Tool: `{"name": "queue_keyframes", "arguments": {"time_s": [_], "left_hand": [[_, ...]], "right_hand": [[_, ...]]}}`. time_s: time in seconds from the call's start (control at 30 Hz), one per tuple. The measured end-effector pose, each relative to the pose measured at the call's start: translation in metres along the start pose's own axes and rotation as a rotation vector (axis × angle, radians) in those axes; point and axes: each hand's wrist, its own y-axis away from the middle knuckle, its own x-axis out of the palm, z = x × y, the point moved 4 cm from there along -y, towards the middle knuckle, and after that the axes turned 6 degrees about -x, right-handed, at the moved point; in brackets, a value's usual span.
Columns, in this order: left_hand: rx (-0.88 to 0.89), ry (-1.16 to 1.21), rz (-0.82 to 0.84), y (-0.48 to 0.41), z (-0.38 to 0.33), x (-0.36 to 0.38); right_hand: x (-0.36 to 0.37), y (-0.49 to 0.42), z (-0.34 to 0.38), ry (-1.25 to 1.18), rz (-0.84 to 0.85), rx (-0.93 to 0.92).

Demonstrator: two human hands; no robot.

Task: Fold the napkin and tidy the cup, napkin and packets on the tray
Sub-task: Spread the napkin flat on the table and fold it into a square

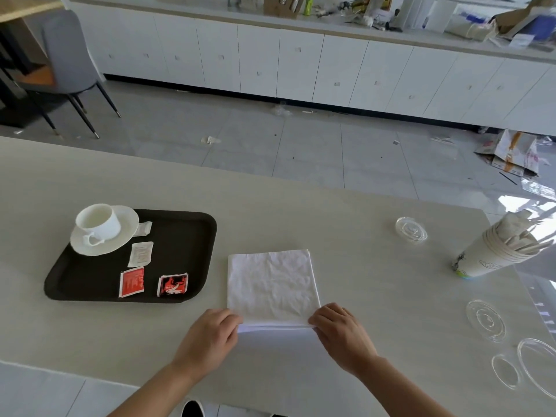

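Observation:
A white napkin [272, 285] lies folded flat on the pale table, just right of a dark tray [180, 236]. My left hand [210, 335] pinches its near left corner and my right hand [340, 332] pinches its near right corner, along the near folded edge. On the tray's far left a white cup [97, 221] stands on a white saucer [120, 239]. Two white packets [140, 254] lie beside the saucer. A red packet [131, 281] and a black-and-red packet [173, 284] lie near the tray's front edge.
A stack of paper cups [493, 254] holding wrapped stirrers leans at the right. Clear plastic lids [410, 229] lie on the table's right side, several near the front right corner [486, 323]. Beyond the table's far edge is open floor with litter and white cabinets.

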Motion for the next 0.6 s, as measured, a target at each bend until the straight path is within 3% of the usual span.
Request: {"name": "queue_keyframes", "arguments": {"time_s": [0.13,0.3,0.4,0.6], "left_hand": [[-0.034,0.128,-0.005,0.008,0.004,-0.001],[-0.087,0.156,0.278,0.012,0.019,0.015],[-0.093,0.179,0.177,0.002,0.021,0.015],[-0.447,0.534,0.134,-0.001,0.022,0.009]], "right_hand": [[-0.005,0.004,-0.001,-0.056,0.010,0.050],[-0.011,0.005,-0.010,-0.190,0.039,0.137],[-0.018,-0.001,-0.016,-0.259,0.021,0.174],[-0.021,-0.029,-0.030,-0.379,0.010,0.327]]}}
